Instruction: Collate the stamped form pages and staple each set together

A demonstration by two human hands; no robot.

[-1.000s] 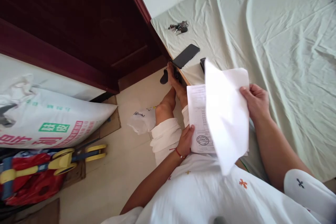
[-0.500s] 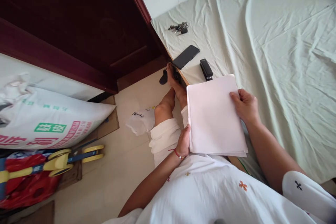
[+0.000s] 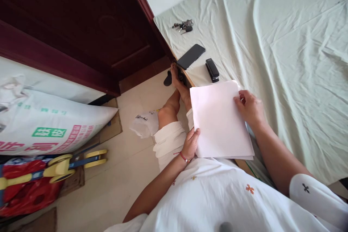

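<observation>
A stack of white paper [image 3: 220,123] rests over my lap, its sheets slightly out of line at the top right and bottom right corners. My left hand [image 3: 190,144] grips the stack's lower left edge, thumb lying on the top sheet and the other fingers hidden beneath. At the upper right edge, my right hand [image 3: 250,108] has its thumb on the paper and its fingers curled at the side. Just beyond the stack, a black stapler [image 3: 212,70] lies on the pale green sheet [image 3: 293,79].
A black phone [image 3: 191,56] and a bunch of keys [image 3: 185,26] lie farther up the bed's edge. On the floor to the left are a plastic bag [image 3: 144,125], a large printed sack [image 3: 54,123] and a yellow and blue wheeled toy [image 3: 58,168]. A dark red door [image 3: 81,18] stands behind.
My left thumb has come over onto the top sheet. My right hand has shifted slightly up and left along the edge, and the top right corners of the sheets have spread a little.
</observation>
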